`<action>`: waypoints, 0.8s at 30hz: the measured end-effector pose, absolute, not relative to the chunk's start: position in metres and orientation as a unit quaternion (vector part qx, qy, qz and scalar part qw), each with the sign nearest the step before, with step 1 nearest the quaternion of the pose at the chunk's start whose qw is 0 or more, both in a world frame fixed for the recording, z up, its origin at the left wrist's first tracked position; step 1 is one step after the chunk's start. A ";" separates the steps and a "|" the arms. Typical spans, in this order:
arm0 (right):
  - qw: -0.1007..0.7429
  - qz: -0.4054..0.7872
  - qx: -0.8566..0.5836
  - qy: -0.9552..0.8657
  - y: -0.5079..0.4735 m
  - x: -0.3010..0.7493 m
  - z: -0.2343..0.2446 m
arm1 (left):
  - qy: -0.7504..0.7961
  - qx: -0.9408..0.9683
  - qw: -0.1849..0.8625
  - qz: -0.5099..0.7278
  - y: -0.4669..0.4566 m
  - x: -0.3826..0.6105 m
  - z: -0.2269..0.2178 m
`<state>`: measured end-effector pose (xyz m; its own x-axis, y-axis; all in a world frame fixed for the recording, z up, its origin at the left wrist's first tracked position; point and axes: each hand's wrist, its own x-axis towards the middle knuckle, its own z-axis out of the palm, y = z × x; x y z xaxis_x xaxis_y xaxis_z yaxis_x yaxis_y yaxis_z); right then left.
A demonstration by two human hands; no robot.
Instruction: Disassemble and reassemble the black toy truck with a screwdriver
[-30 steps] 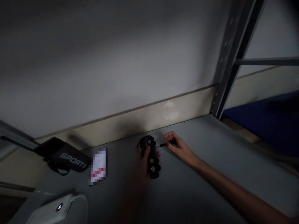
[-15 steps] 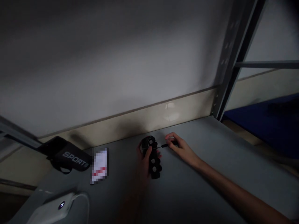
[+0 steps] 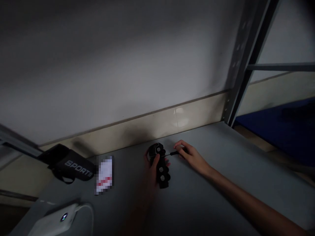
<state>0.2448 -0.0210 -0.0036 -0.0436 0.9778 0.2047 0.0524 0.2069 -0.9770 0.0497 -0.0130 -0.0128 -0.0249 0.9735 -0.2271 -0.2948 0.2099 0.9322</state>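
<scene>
A black elongated device [image 3: 161, 167] with round light studs along it lies on the grey shelf [image 3: 221, 177], near the back wall. My left hand [image 3: 150, 170] is closed round its left side, thumb across the top. My right hand [image 3: 190, 155] pinches a thin dark screwdriver [image 3: 173, 153], its tip pointing left at the upper end of the device. The scene is dim and details of the device are hard to make out.
At the left lie a black pouch marked SPORT [image 3: 71, 165], a white blurred card [image 3: 104, 175] and a white power bank with a cable [image 3: 59, 221]. A metal rack upright [image 3: 242, 75] stands at the right, with a blue surface [image 3: 278, 127] beyond it.
Barely anything has moved; both hands keep their hold, and the view has shifted slightly.
</scene>
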 end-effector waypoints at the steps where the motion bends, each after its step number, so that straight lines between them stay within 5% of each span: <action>1: 0.535 0.428 -0.448 -0.574 -0.021 0.244 -0.004 | 0.486 0.345 0.605 0.528 -0.013 0.050 -0.013; 24: 0.543 0.421 -0.452 -0.569 -0.027 0.242 -0.003 | 0.497 0.343 0.608 0.516 -0.014 0.050 -0.009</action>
